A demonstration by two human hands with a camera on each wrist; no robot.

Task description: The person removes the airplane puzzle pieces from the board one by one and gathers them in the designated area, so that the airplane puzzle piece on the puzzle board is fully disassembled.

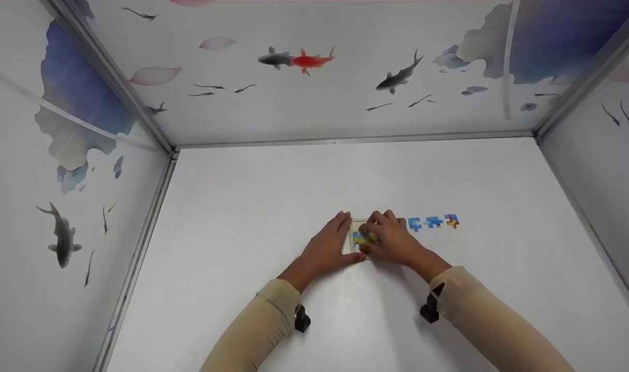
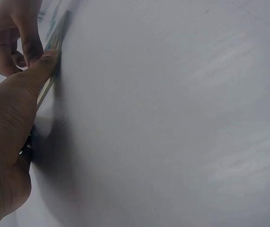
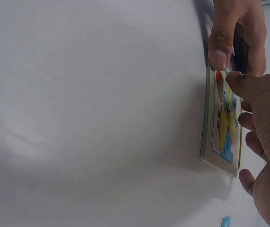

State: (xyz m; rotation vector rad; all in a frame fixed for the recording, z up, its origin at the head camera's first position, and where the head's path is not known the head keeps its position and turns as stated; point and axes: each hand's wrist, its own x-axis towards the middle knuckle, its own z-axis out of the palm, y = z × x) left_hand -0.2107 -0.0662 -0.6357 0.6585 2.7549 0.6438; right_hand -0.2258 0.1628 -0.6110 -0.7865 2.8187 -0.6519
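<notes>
A small wooden jigsaw tray (image 3: 220, 161) lies on the table with colourful pieces inside, yellow and blue among them. My left hand (image 1: 326, 248) holds its left side, fingers along the left edge and thumb at the near edge. Bent over the tray, my right hand (image 1: 394, 242) has its thumb and fingers at a jigsaw piece (image 1: 367, 237), partly covered by the fingers. In the right wrist view the right thumb (image 3: 241, 82) is beside a red patch near the left thumb (image 3: 219, 54).
Loose jigsaw pieces lie in a row right of the tray: a blue one (image 1: 414, 223), another blue one (image 1: 433, 222) and one with red and yellow (image 1: 452, 221). White walls (image 1: 335, 103) painted with fish enclose the white table (image 1: 232, 206) at the back and sides.
</notes>
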